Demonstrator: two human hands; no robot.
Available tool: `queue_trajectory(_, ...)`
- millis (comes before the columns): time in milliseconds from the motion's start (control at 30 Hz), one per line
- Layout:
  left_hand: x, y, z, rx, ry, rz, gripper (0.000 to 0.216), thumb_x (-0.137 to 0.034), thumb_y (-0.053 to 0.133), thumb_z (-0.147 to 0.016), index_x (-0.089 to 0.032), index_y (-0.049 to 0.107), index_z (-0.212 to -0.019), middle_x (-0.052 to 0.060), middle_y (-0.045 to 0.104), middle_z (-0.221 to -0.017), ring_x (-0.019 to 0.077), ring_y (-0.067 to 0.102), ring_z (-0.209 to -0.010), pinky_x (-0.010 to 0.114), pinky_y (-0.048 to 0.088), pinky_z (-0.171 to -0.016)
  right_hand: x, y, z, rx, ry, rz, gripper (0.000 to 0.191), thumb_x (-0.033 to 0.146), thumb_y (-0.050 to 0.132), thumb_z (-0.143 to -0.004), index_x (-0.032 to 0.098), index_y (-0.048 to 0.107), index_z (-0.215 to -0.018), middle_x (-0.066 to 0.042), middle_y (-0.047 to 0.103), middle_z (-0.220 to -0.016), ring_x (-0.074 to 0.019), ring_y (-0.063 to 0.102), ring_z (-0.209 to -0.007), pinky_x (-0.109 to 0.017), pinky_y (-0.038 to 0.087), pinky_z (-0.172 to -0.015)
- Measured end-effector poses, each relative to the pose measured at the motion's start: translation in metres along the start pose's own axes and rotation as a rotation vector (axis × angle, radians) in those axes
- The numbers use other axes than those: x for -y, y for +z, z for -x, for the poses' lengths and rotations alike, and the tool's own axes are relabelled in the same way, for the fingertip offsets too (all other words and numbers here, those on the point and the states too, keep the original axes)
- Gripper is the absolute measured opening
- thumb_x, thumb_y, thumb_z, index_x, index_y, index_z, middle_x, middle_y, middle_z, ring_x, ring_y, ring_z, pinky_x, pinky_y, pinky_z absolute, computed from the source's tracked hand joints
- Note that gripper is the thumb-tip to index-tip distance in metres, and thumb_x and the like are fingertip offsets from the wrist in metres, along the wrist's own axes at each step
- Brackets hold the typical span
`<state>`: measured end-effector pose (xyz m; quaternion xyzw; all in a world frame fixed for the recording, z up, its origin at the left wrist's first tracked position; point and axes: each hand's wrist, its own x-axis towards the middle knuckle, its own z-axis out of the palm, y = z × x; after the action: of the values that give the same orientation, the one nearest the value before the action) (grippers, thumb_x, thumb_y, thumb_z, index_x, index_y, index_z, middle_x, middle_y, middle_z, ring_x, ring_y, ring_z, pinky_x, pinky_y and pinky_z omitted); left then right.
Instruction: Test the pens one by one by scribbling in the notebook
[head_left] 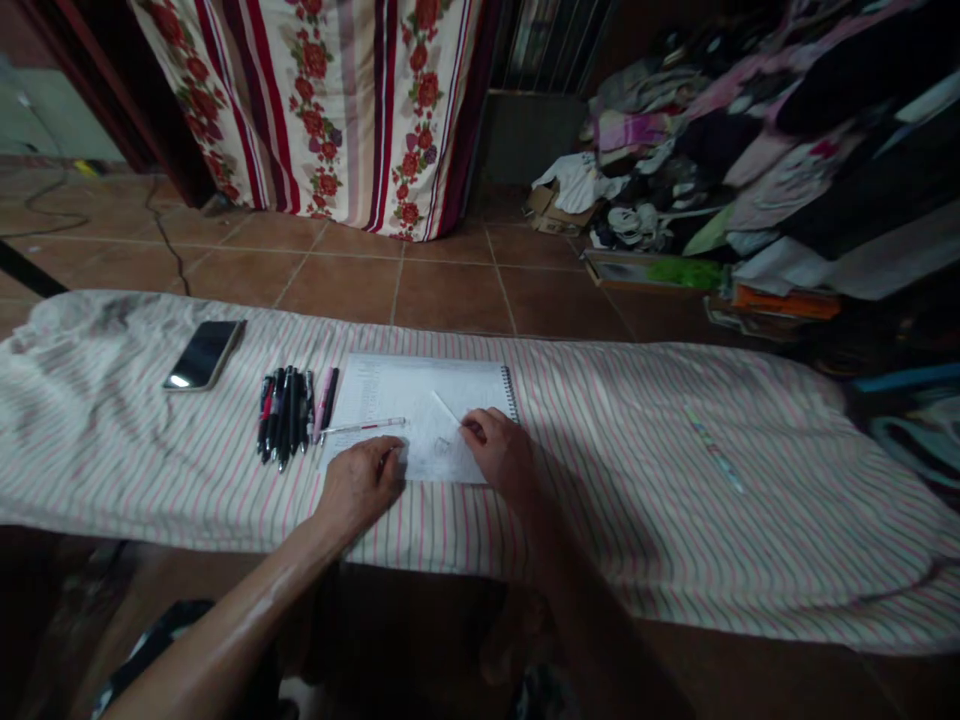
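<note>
My right hand (499, 448) pinches a thin white stick, perhaps a pen part (445, 406), over the right half of a spiral notebook (420, 375). At the notebook's lower left edge lies my left hand (364, 480). Its thumb and fingers are curled together, and whatever they may hold is hidden or too small to name. Just above that hand, a slim clear-and-white pen with red marks (365, 426) rests across the page. Small dark marks show on the paper between the hands. Left of the notebook, several pens (288, 415), mostly black, lie side by side in a bunch.
A smartphone (202, 355) lies at the left on the striped cloth (615, 420) covering the table. Toward the right is a thin patterned strip (712, 448). Beyond stand a floral curtain (360, 110), a tiled floor (450, 285) and heaped clothes (675, 130).
</note>
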<state>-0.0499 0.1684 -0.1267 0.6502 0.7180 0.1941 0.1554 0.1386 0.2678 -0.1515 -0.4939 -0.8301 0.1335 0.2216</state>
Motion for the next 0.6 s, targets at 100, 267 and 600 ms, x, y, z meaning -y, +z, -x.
queue_trajectory(100,0.006,0.003,0.002,-0.035,0.062,0.005,0.027,-0.023,0.040,-0.087,-0.018,0.063,-0.098,0.006,0.069,-0.094,0.0188,0.063,-0.088,0.030,0.048,-0.079,0.003,-0.002,-0.003,-0.022,-0.007,-0.023,0.012,0.022,0.051,-0.083,0.019,0.062,-0.077,-0.003,0.062,-0.075,-0.0152,0.059,-0.071,-0.025,0.041,-0.066)
queue_trajectory(267,0.012,0.009,0.001,-0.214,0.184,-0.086,0.024,-0.018,0.044,-0.084,-0.018,0.062,-0.100,0.008,0.063,-0.096,0.0199,0.057,-0.093,0.032,0.050,-0.080,0.004,-0.001,-0.009,-0.051,0.001,-0.068,0.015,0.027,0.051,-0.083,0.020,0.062,-0.076,-0.003,0.063,-0.075,-0.0147,0.059,-0.068,-0.025,0.042,-0.064)
queue_trajectory(600,0.015,0.010,-0.006,-0.376,0.332,-0.119,0.022,-0.011,0.050,-0.080,-0.017,0.060,-0.099,0.010,0.060,-0.105,0.0240,0.051,-0.103,0.041,0.048,-0.086,-0.010,0.005,-0.009,-0.044,-0.029,-0.026,0.018,0.032,0.051,-0.085,0.019,0.062,-0.078,-0.004,0.063,-0.074,-0.0162,0.059,-0.067,-0.027,0.043,-0.065)
